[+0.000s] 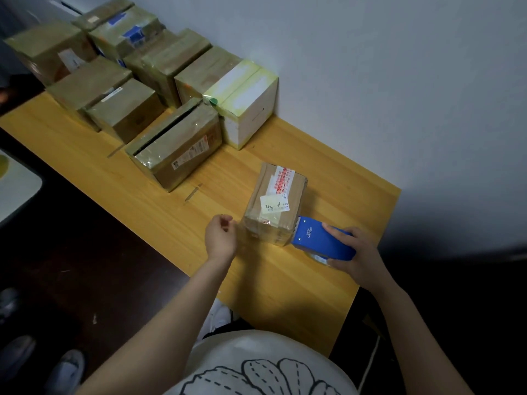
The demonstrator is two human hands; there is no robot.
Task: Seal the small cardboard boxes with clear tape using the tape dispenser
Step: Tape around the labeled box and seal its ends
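Box (275, 203): small, on the tabletop (285, 280), near its right end.
Risk: nothing braces it, so a pull of tape may slide or twist it and wrinkle the strip.
Dispenser (322, 240): blade end against the box's near right corner.
Right grip (359, 252): wrapped round the dispenser.
Left grip (221, 238): curled, just left of the box; cannot tell whether it pinches tape.
Stack (128, 81): other boxes, well behind.

- Small cardboard box (275, 203): brown, red-printed tape and a white label on top, turned askew.
- Blue tape dispenser (319, 239): gripped in my right hand (360, 252), toothed end against the box.
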